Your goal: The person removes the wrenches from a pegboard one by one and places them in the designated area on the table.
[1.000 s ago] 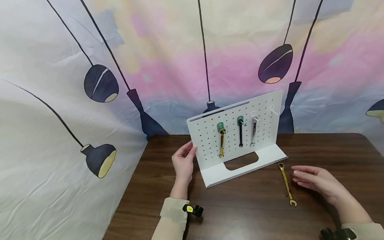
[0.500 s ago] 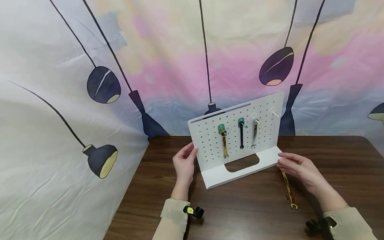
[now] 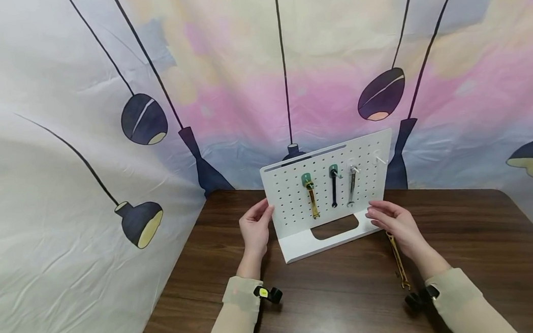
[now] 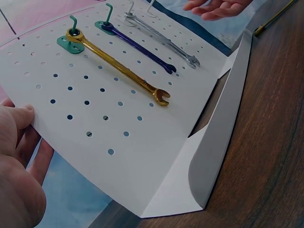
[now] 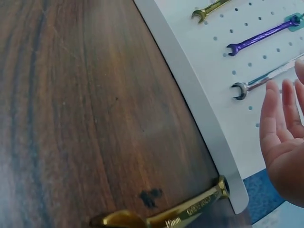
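My left hand (image 3: 254,231) pinches the left edge of a white pegboard stand (image 4: 142,161), thumb in front and fingers behind. On the board's hooks hang a gold wrench (image 4: 118,66), a dark purple wrench (image 4: 140,47) and a silver wrench (image 4: 164,38). A clear hook (image 3: 380,158) at the far right holds nothing. My right hand (image 3: 396,225) hovers by the board's lower right, its fingers extended and holding nothing. In the right wrist view those fingers lie near the silver wrench's lower end; contact is unclear. A second gold wrench (image 3: 398,263) lies on the table beneath that hand, partly covered.
The stand's base has a rounded cutout (image 3: 334,228) and a raised front lip (image 4: 216,142). Brown wood tabletop (image 3: 339,304) extends in front and to both sides. Behind it hangs a cloth backdrop (image 3: 240,107) printed with lamps.
My right hand has moved left and forward, from beside the loose gold wrench to the board's lower right. The hanging gold wrench's lower end has swung slightly right. My left hand stays put.
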Demonstrator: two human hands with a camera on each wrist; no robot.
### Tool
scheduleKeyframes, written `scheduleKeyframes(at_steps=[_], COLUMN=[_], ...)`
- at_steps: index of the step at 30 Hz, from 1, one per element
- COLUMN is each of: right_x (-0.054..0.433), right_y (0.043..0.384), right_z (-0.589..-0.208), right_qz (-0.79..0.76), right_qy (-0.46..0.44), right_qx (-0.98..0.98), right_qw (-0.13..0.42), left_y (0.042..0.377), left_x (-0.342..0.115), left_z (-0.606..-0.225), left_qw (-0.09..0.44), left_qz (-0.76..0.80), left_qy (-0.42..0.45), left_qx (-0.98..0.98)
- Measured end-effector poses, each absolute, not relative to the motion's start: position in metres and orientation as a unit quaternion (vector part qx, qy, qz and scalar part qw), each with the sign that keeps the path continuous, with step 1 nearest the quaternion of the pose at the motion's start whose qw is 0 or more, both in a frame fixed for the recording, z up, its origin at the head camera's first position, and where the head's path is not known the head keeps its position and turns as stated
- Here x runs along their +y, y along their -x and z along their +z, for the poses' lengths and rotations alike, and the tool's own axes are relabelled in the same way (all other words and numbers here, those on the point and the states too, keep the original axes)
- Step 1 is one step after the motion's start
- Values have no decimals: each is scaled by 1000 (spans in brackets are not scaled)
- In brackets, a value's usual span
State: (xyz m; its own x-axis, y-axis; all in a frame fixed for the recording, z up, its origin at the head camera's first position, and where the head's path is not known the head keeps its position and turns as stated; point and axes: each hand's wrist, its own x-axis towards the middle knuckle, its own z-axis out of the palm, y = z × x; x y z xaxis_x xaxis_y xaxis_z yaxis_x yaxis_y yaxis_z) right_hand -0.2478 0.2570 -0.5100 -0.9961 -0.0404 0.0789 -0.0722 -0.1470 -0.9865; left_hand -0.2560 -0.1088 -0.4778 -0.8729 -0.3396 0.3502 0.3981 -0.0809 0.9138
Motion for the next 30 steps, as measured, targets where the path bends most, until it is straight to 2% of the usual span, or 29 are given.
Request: scheduleKeyframes(at_steps=[8,30], right_x=[249,234], right_y=[257,283], right_z=[-510,-518], right_qz=[723,678], right_qy=[-12,-5], right_qx=[-689,-729], right_qw=[58,95], left_y=[271,275], left_x=[-114,-118], left_z=[-497,-505], left_qw=[251,255], left_qz=[-737,-735], left_qy=[25,45], left_qx=[-627,-626])
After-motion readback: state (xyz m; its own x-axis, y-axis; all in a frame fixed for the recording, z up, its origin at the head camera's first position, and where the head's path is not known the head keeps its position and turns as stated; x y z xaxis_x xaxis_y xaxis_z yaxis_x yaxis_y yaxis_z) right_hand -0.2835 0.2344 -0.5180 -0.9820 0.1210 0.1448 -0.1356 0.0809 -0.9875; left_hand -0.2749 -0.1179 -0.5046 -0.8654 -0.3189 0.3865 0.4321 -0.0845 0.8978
